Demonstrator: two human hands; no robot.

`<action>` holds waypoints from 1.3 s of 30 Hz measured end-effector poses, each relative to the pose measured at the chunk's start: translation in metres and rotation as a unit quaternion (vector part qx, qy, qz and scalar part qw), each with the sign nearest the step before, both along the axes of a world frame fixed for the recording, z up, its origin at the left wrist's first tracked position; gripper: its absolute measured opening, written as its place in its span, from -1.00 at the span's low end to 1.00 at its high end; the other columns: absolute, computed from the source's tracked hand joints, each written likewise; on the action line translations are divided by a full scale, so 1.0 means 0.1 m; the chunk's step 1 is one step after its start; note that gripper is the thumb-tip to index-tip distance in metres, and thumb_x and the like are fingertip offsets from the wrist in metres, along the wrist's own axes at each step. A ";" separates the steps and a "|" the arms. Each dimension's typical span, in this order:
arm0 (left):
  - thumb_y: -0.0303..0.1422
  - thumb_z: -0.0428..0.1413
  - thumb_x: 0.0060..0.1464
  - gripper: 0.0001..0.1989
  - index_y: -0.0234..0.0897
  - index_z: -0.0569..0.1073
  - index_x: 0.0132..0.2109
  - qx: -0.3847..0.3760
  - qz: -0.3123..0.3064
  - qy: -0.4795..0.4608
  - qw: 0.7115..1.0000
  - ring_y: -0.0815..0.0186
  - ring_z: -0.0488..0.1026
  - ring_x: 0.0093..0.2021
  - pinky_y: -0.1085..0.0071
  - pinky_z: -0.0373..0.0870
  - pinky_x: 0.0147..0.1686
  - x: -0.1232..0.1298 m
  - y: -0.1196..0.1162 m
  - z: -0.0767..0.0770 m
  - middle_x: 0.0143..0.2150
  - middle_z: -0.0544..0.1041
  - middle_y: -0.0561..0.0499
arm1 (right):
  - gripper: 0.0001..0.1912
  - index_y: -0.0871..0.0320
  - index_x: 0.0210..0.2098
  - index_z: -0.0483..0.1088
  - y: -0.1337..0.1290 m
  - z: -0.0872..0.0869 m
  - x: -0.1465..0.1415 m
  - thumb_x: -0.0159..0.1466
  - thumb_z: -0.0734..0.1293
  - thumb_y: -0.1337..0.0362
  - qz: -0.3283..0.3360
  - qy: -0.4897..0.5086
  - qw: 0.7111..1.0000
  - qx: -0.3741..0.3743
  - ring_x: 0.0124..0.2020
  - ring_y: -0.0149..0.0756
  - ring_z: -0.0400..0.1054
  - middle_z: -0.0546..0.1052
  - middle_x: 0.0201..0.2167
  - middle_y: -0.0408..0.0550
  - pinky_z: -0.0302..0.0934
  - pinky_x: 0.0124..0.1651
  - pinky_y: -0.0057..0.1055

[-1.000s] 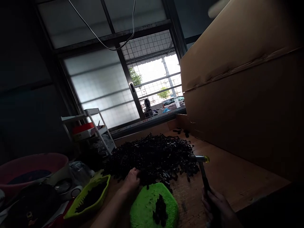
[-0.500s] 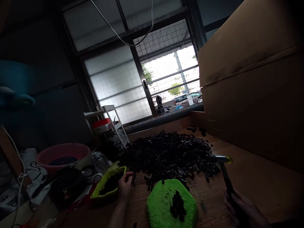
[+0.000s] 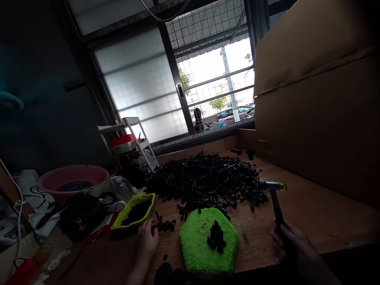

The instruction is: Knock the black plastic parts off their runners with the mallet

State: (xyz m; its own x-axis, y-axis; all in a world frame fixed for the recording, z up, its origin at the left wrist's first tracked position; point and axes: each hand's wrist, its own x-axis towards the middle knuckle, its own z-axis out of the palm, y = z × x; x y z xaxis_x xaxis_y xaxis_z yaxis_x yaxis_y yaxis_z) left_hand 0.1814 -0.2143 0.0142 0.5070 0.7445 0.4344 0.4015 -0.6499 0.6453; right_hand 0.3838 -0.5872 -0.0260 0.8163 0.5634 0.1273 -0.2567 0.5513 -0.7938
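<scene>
My right hand (image 3: 286, 241) is closed around the dark handle of a hammer (image 3: 278, 208). The hammer's metal head has a translucent yellow end and is raised above the table. My left hand (image 3: 147, 236) has its fingers curled together at a small bunch of black parts (image 3: 165, 225), which sticks out past the fingertips. Between my hands lies a bright green, rough-surfaced pad (image 3: 198, 250), with a small clump of black parts (image 3: 216, 237) on it. A yellow-green basket (image 3: 118, 222) holding more black parts stands just left of my left hand.
A large heap of black parts (image 3: 204, 178) spreads behind the pad. On the right stands a big cardboard sheet (image 3: 311, 130). A pink basin (image 3: 73, 172), a black bag (image 3: 81, 215) and a white shelf (image 3: 130, 122) are at the left. Behind is a window (image 3: 145, 87).
The view has tilted downward. My left hand has shifted down and left, and a bunch of black parts now shows beside its fingertips. My right hand keeps the hammer raised.
</scene>
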 end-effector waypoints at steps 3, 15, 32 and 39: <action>-0.41 -0.03 -0.05 -0.77 -0.24 0.39 -0.20 0.094 -0.043 -0.004 0.995 0.05 0.29 -0.03 0.15 0.21 -0.02 0.09 -0.52 0.14 -0.13 0.42 -0.13 | -0.77 0.11 -0.38 0.32 -0.01 -0.01 0.01 0.25 0.25 0.08 0.003 -0.005 1.000 -0.003 -0.67 -0.43 0.07 0.24 -0.63 -0.22 0.00 -0.62 -0.47; -0.52 -0.03 -0.07 -0.76 -0.21 0.42 -0.23 0.063 -0.411 0.148 0.897 0.32 0.33 -0.17 0.44 0.31 -0.19 0.57 -1.52 0.48 -0.13 0.33 -0.03 | -0.77 0.11 -0.34 0.33 -0.03 -0.09 0.06 0.31 0.18 0.12 0.002 -0.024 0.999 -0.023 -0.66 -0.43 0.08 0.25 -0.62 -0.22 0.02 -0.59 -0.45; -0.33 0.08 -0.02 -0.54 -0.07 0.29 0.09 -0.049 -0.320 0.051 0.945 0.19 0.27 0.02 0.33 0.24 0.00 0.26 -1.26 0.25 0.04 0.33 -0.04 | -0.78 0.09 -0.39 0.34 -0.04 -0.09 0.03 0.22 0.28 0.07 -0.007 0.012 1.000 -0.011 -0.68 -0.41 0.08 0.25 -0.65 -0.21 0.02 -0.61 -0.45; -0.25 -0.06 0.10 -0.79 -0.24 0.37 -0.20 -0.154 -0.237 -0.071 0.957 0.28 0.37 -0.22 0.42 0.33 -0.22 0.17 -1.14 0.12 -0.26 0.42 -0.03 | -0.80 0.09 -0.37 0.34 -0.05 -0.19 0.12 0.26 0.24 0.10 0.002 0.020 1.000 -0.009 -0.70 -0.41 0.10 0.27 -0.66 -0.20 0.02 -0.63 -0.44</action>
State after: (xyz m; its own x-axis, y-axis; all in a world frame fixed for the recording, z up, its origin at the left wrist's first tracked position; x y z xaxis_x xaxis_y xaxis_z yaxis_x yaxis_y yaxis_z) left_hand 0.1987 -0.3284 0.0261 0.7716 0.5494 0.3205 0.0031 -0.5071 0.8619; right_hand 0.3958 -0.5920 -0.0453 0.8186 0.5683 0.0833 -0.2910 0.5355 -0.7928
